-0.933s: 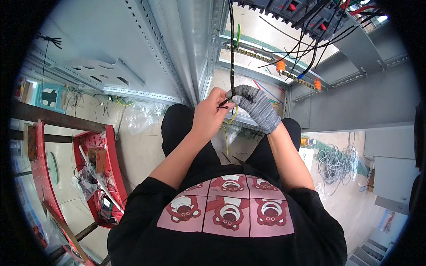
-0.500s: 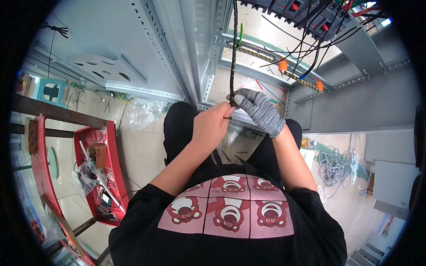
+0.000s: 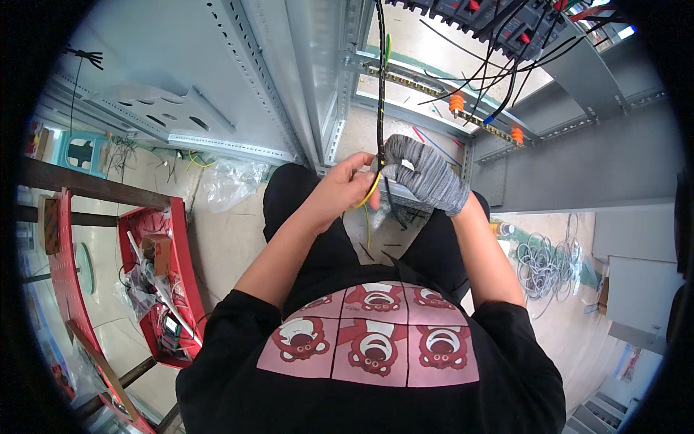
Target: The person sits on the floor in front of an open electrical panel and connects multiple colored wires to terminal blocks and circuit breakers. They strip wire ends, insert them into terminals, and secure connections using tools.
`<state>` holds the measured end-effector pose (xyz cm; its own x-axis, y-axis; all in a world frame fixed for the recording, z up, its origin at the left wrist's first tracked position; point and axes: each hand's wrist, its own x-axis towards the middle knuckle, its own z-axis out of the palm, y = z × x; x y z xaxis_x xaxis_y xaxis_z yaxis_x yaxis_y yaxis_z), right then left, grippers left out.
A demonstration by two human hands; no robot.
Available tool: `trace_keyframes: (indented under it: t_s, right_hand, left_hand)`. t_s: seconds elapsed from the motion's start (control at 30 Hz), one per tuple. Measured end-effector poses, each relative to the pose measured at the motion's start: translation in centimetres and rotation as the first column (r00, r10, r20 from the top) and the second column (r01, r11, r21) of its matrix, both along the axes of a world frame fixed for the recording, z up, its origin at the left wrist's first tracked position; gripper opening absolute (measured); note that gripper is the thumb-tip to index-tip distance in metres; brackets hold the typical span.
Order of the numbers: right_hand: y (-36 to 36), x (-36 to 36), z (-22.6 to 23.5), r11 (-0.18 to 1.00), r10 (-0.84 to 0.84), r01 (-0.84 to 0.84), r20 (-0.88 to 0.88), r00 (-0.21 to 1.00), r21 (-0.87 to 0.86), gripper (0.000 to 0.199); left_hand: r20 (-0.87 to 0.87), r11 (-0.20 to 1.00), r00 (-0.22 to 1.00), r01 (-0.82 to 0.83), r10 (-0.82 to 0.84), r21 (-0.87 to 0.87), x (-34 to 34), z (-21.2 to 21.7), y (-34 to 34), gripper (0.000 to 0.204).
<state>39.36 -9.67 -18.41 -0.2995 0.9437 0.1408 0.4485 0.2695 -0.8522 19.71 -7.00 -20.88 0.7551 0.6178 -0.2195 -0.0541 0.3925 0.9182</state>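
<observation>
We've got a grey knit work glove on the right hand, bare left hand next to it. Between them there's a black bundled cable plus a thin yellow wire. The cabinet's light grey perforated metal frame sits all around, the red metal parts tray off left, and our black cotton t-shirt has pink bear panels.

Bright, even daylight fills the space, shadows soft and faint. The view stays sharp in the middle (straight rails bow hard near the rim), ringed by a black fisheye border.
</observation>
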Motion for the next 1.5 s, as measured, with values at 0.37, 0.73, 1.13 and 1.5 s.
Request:
trace_keyframes:
  t_s: [0.37,0.73,1.13,1.5]
  right_hand:
    - [-0.6,-0.8,-1.0,0.997,0.017,-0.032,-0.215,0.976,-0.067,0.033]
    - [-1.4,-2.1,-0.1,0.952,-0.188,0.205,0.096,0.977,-0.226,0.03]
    - [-1.9,0.0,-3.1,0.999,-0.004,-0.004,-0.189,0.982,-0.038,0.031]
    - [-1.7,-2.1,-3.9,0.914,-0.338,0.328,-0.001,0.941,-0.238,0.025]
  left_hand:
    - [-0.075,0.617,0.948,-0.14,0.31,0.774,-0.8,-0.6,0.1,0.005]
    - [-0.069,0.557,0.862,-0.262,0.502,0.788,-0.3,0.5,-2.8,0.013]
    - [0.06,0.983,0.992,0.12,-0.113,-0.137,-0.8,-0.1,-1.6,0.015]
    - [-0.508,0.755,0.808,0.127,0.297,0.643,-0.9,2.0,-3.4,0.024]
